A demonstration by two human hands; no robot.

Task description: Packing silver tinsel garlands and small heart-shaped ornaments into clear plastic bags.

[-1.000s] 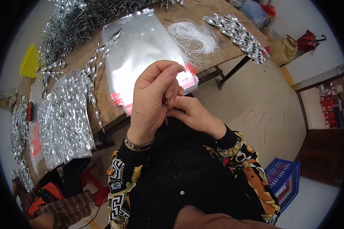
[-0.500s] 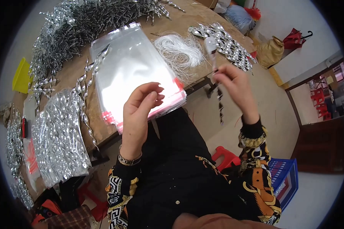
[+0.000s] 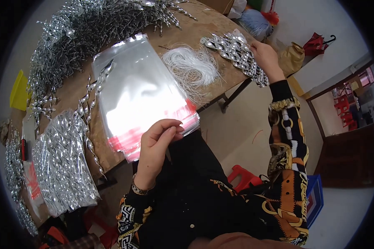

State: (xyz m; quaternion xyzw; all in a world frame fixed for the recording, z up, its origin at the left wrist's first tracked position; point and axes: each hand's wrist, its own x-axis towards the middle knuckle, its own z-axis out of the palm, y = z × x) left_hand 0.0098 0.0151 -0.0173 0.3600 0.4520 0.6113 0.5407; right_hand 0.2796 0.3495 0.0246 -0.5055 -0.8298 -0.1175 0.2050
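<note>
Item: silver twisted strands (image 3: 236,52), one bundle, lying flat along the right edge of the table (image 3: 199,29), beside the white string (image 3: 191,66); lower ends appearing to be overhanging. Handling, as I am judging it: light, springy, slick-surfaced, apt to be tangling or creasing. Best hold: a soft pinch at the upper ends, not squeezing the twists.

Right grip (image 3: 266,59): my arm is stretching well out to the right, palm side turning inward, fingertips resting at or just beside the bundle's outer edge. Fingers are curling narrow; whether they are holding a strand, I cannot tell.

Left grip (image 3: 158,140): mine, hovering over the near end of the clear bags (image 3: 126,83), wrist rising, thumb nearly meeting curled fingers; contents, if any, not showing.
</note>
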